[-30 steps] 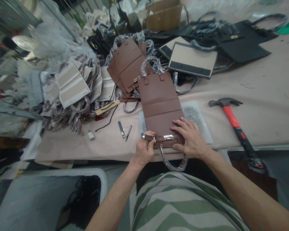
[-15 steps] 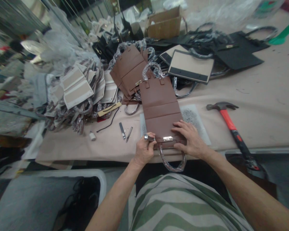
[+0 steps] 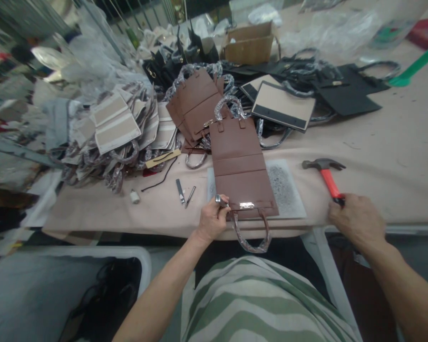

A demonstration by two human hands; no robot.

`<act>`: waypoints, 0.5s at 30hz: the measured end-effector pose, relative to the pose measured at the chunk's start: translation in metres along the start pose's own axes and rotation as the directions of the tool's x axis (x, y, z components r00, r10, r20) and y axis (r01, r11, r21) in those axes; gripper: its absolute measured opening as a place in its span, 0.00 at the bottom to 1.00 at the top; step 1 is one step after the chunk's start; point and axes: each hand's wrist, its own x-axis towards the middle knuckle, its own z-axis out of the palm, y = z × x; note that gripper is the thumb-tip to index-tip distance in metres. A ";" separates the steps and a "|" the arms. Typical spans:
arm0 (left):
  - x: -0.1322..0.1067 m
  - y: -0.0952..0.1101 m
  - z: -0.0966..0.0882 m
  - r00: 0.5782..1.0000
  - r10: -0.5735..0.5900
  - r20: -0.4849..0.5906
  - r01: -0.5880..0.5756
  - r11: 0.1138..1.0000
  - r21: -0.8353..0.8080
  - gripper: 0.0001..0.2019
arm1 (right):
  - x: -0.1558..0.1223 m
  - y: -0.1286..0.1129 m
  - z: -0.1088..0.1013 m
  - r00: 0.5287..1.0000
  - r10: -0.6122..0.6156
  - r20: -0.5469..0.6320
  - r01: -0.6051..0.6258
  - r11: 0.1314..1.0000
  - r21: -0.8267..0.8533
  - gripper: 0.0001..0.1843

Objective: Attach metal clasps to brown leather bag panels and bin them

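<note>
A flat brown leather handbag lies open on a grey speckled slab near the table's front edge, its plastic-wrapped handle hanging over the edge. My left hand is closed on a short metal punch held upright at the bag's lower left corner, beside a silver clasp plate. My right hand is out to the right, wrapped round the red and black handle of a claw hammer that lies on the table.
More brown bags, a heap of beige bags and black bags crowd the back of the table, with a cardboard box. Two small metal tools and a white bottle lie left of the slab. A grey bin stands below left.
My right hand has left the bag's lower edge and moved right onto the hammer handle. My left hand stays on the punch at the bag's corner.
</note>
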 end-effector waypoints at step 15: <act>-0.004 -0.006 0.001 0.990 0.127 -0.063 -0.122 0.989 0.078 0.05 | 0.008 0.002 0.003 0.994 0.064 0.086 -0.073 0.992 0.107 0.26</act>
